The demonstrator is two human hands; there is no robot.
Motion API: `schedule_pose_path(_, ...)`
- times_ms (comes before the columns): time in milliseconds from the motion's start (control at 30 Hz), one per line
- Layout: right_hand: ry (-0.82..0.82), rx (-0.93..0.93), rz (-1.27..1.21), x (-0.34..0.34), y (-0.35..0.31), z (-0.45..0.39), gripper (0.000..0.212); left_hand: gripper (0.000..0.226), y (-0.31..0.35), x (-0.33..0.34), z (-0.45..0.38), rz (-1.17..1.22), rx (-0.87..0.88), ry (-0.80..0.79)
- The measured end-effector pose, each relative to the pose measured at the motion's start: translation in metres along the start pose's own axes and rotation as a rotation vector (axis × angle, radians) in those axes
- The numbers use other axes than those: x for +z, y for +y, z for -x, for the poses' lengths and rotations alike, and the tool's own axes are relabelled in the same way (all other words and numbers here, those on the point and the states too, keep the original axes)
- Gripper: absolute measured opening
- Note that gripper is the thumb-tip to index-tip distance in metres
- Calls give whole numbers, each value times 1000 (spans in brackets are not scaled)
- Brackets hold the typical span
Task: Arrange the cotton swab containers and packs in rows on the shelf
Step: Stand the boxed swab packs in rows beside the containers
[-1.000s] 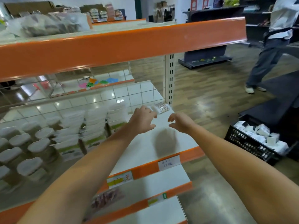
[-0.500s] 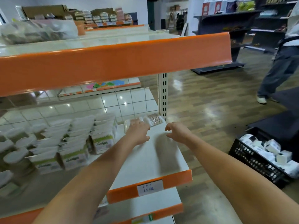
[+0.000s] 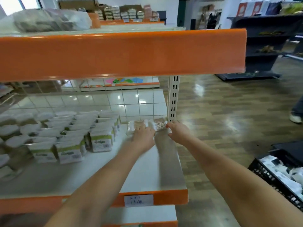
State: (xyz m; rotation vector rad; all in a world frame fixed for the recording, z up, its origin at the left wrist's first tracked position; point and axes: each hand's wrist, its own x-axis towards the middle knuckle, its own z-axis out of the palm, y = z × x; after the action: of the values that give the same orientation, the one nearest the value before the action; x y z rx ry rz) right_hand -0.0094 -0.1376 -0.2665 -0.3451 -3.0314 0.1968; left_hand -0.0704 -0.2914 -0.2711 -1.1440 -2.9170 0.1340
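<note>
The likeliest slip, as I judged it, lay at the right end of the shelf (image 3: 155, 174): the clear pack (image 3: 159, 122) sat at the back corner, right beside the slotted upright (image 3: 173, 99), with open floor past the right hand (image 3: 177, 132). A sideways nudge from that hand could have sent it off the edge or wedged it against the post. The other risk was to the left of the left hand (image 3: 143, 136), where the standing green-labelled packs (image 3: 101, 141) were ranked close together; a careless sweep of the forearm might have toppled the nearest row.

Both arms reached straight forward under the orange upper shelf lip (image 3: 123, 54). The left hand lay palm down with its fingers on a second clear pack (image 3: 135, 126) just ahead of it; blur hid whether it gripped or only pressed. The right hand's fingertips (image 3: 168, 126) touched the end of the corner pack, fingers loosely bent, and I could not tell whether they pinched it. Farther left stood the white-lidded round containers (image 3: 16, 140), well apart from both hands. Below and to the right of the right arm sat a black crate (image 3: 262, 172) with more stock.
</note>
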Motion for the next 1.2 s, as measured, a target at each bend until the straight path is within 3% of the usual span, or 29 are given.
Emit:
schedule_pose_path(167,83,-90,66,5,-4,-10,40,60,10,7,1,-62,-55,84)
schedule_pose_path(333,80,-186,113,9,-12,-22,39,38,10,14,7,-14,-23,110)
schedule_pose_path(433,54,-148,131,12,-15,-28,40,26,11,19,11,48,8,246)
schedule_pose_path(600,46,-129,220,15,-19,-37,41,9,8,28,14,42,-25,295)
schedule_pose_path(900,28,-120,256,12,-19,-40,36,33,9,27,12,179,-87,230)
schedule_pose_path(1100,59,-63,-19,14,-6,-29,30,33,7,29,19,320,-136,196)
schedule_pose_path(1200,81,-28,-290,4,-3,-15,8,29,4,23,19,517,-178,194)
